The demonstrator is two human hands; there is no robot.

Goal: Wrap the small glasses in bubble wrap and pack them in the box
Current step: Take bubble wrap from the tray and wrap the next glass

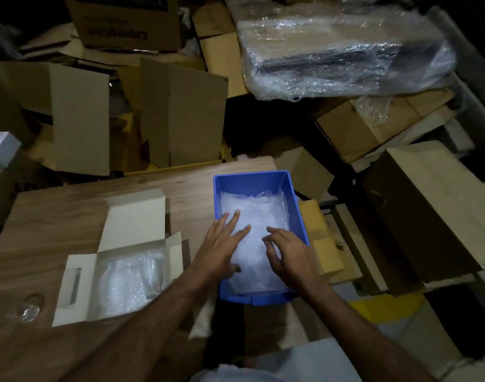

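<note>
A blue plastic bin [249, 179] at the table's right edge holds a pile of bubble wrap [260, 213]. My left hand [222, 244] lies flat on that wrap with straight, spread fingers. My right hand [286, 253] hovers over the wrap beside it, fingertips bent down and touching the sheet. To the left an open white cardboard box [78, 285] holds bubble-wrapped bundles [125, 279]. A small clear glass [30, 306] stands on the wooden table [56, 216] near its left edge.
Brown cardboard boxes [180, 114] crowd the floor behind and right of the table. A large bundle in clear plastic film [343, 48] lies at the upper right. Yellow foam blocks [325, 255] sit just right of the bin.
</note>
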